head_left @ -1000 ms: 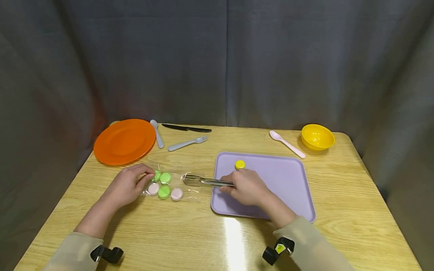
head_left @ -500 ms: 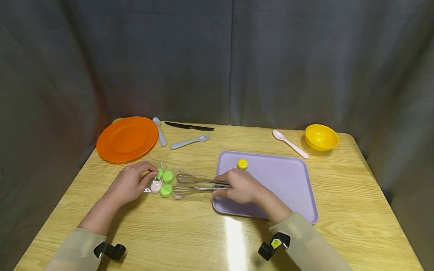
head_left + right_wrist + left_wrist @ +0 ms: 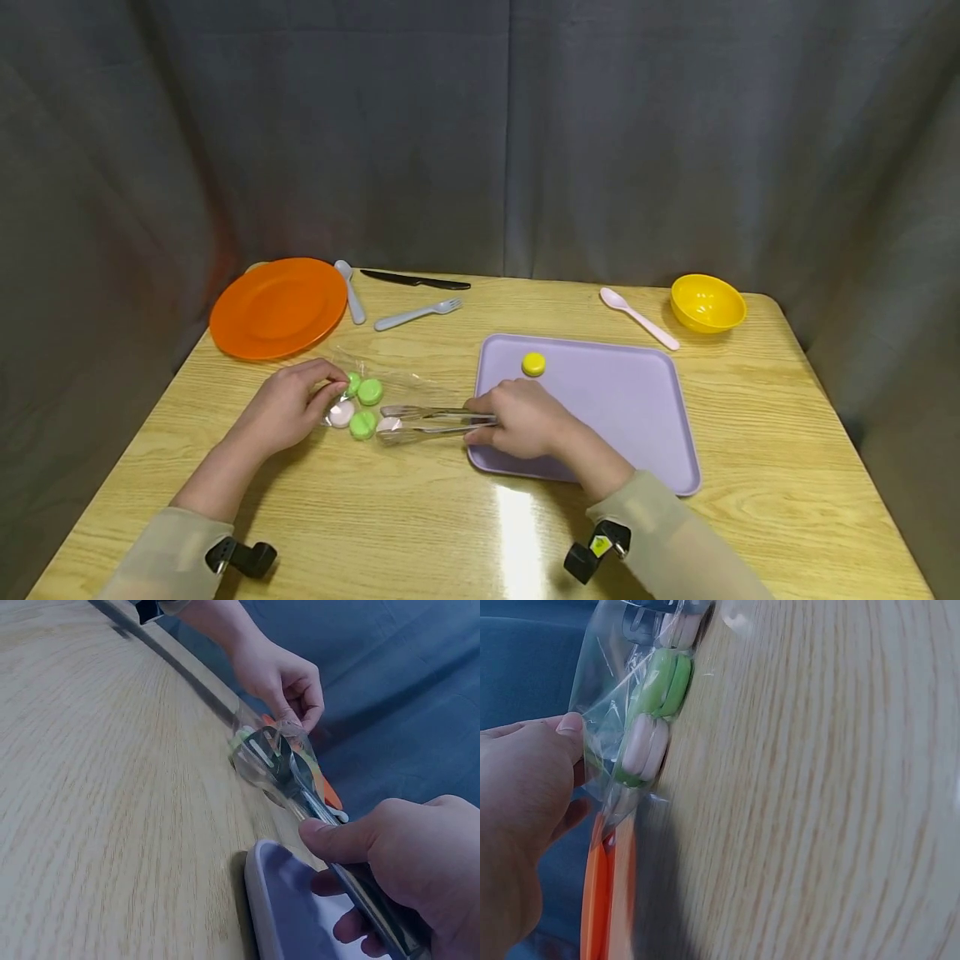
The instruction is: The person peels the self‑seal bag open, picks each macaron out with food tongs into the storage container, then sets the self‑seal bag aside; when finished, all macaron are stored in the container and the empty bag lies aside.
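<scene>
Pale wooden table lies below both hands, which are apart from each other. The right hand, above the purple tray, is curled round metal tongs. Their tips stand on both sides of one pink macaron; I cannot tell whether they squeeze it. The left hand pinches the clear bag, in which three green macarons and a second pink macaron lie. One yellow macaron sits near the tray's far left corner. Farther are a gray fork, an orange plate and a yellow bowl, then a dark curtain.
</scene>
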### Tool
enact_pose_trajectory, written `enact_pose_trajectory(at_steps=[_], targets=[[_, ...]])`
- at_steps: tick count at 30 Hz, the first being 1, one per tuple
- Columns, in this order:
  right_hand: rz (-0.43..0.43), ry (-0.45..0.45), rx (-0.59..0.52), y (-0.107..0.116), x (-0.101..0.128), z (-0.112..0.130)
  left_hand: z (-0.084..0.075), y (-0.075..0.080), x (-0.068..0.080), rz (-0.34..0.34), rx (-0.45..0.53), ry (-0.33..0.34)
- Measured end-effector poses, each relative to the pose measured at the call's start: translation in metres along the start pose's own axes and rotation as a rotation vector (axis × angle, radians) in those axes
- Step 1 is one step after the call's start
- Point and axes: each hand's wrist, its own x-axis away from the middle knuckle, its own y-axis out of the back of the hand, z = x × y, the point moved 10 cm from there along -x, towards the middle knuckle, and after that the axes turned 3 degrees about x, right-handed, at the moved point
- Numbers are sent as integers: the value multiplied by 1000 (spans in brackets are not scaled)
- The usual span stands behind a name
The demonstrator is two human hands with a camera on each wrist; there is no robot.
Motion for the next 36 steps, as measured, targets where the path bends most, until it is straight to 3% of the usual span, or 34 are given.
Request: enact_pose_trajectory(at_steps=[5, 14, 29, 36], targets=[[-37, 4, 21, 8, 5, -1, 1, 1, 0, -6, 0, 2], [-107, -83, 74, 39, 34, -23, 1, 0, -4, -11, 6, 4], [-257, -260, 58, 92, 103, -69, 1, 1, 0, -22, 6, 21], [-284, -351, 82, 105, 142, -98, 1, 0, -2, -20, 0, 12]])
